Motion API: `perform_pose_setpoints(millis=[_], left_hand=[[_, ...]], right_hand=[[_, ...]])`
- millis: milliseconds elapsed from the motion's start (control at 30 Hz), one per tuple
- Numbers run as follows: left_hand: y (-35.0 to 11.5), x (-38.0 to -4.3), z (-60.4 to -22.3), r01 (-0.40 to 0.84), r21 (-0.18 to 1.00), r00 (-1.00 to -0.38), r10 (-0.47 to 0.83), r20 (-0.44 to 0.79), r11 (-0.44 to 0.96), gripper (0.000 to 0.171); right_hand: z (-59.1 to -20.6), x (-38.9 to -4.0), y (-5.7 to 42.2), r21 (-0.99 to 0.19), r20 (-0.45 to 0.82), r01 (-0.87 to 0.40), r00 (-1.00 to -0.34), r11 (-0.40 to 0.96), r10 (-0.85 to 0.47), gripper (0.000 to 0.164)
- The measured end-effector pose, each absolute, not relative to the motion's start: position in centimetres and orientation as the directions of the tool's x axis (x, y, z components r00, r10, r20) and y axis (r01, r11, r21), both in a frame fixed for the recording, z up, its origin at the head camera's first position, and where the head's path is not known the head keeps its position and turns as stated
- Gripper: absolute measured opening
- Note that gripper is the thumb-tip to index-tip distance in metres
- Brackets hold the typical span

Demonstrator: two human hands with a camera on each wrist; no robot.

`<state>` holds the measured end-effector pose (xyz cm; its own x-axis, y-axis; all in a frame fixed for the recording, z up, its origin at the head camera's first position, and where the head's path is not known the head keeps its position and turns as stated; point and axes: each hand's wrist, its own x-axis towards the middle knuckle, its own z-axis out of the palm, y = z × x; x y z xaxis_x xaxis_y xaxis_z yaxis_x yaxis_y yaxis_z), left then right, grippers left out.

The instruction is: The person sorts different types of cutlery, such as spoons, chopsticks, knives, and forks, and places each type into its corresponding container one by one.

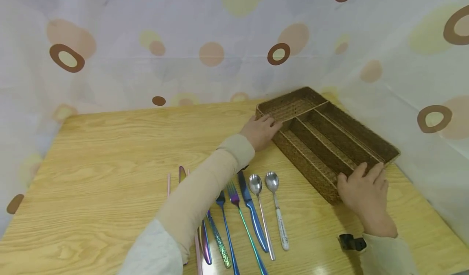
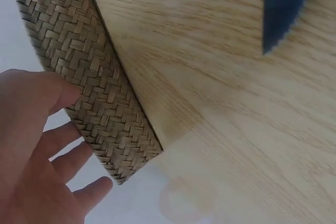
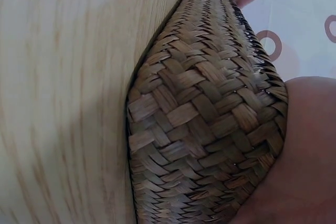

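A brown woven cutlery tray [image 1: 303,161] with several long compartments and one crosswise compartment lies at an angle on the wooden table. My left hand [image 1: 258,132] holds its left wall near the far corner. In the left wrist view the thumb [image 2: 65,94] presses the outside of the weave, while the other fingers reach behind the rim. At the near end, my right hand [image 1: 366,193] grips the end wall by the corner, fingers over the rim. The right wrist view shows the woven corner [image 3: 205,114] close up, with part of that hand [image 3: 310,145] along the rim.
Left of the tray lie two spoons [image 1: 272,181], a blue knife [image 1: 253,212], forks [image 1: 234,195], a knife with a glittery handle [image 1: 221,242] and pink sticks [image 1: 168,185]. My left sleeve [image 1: 205,185] passes over some of them. A patterned curtain [image 1: 220,79] borders the table.
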<state>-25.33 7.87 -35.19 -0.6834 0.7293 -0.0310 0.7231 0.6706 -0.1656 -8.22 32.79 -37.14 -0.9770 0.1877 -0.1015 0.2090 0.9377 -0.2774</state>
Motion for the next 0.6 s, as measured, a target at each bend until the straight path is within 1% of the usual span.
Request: perform_pose_setpoints(millis=[167, 333, 500, 600], left_hand=[[7.5, -25.0, -34.8, 0.708, -0.131, -0.703, 0.709, -0.045, 0.694, 0.055], [6.8, -24.1, -33.8, 0.685, -0.164, -0.726, 0.683, -0.076, 0.710, 0.049], [5.9, -22.8, -32.7, 0.675, -0.157, -0.738, 0.663, -0.129, 0.721, 0.049], [5.3, -22.1, -32.3, 0.670, -0.167, -0.743, 0.653, -0.149, 0.724, 0.045]], right_hand=[[-37.0, -8.4, 33.2, -0.272, -0.104, 0.186, -0.981, 0.944, 0.164, 0.076], [-37.2, -8.9, 33.9, -0.260, -0.091, 0.142, -0.988, 0.955, 0.122, 0.074], [-37.2, -9.3, 34.3, -0.261, -0.092, 0.100, -0.993, 0.960, 0.079, 0.072], [-37.3, -9.6, 34.4, -0.268, -0.100, 0.077, -0.994, 0.960, 0.051, 0.071]])
